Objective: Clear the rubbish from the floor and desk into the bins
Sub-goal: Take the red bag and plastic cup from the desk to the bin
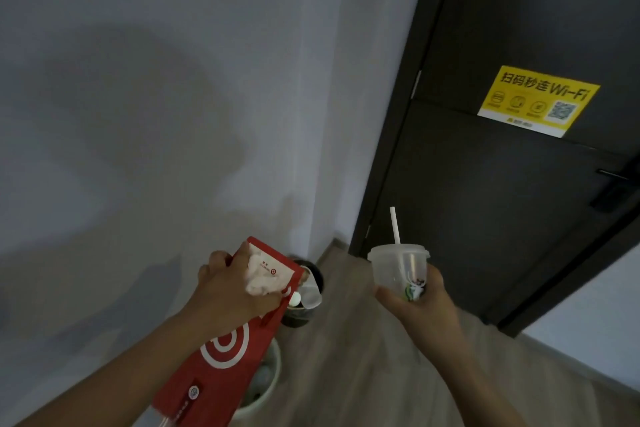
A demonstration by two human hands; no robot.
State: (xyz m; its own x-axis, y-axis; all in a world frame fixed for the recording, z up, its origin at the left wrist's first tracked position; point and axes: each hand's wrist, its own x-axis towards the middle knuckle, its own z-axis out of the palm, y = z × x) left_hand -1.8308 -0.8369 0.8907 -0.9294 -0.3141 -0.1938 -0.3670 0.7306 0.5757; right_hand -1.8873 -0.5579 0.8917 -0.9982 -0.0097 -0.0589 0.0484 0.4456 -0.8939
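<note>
My left hand point(232, 291) grips a red paper bag point(221, 350) with white rings, together with a crumpled white tissue point(260, 279) pressed against it. My right hand point(420, 302) holds a clear plastic cup point(398, 267) with a lid and a white straw point(394, 225), upright. Below the left hand stand two bins by the wall: a dark bin point(310, 288) with a plastic cup and other rubbish in it, and a white bin point(268, 388) partly hidden by the bag.
A grey wall fills the left. A dark door point(502, 201) with a yellow Wi-Fi sticker point(538, 100) and a black handle point(613, 191) stands at the right. Wooden floor point(346, 357) runs between the bins and the door.
</note>
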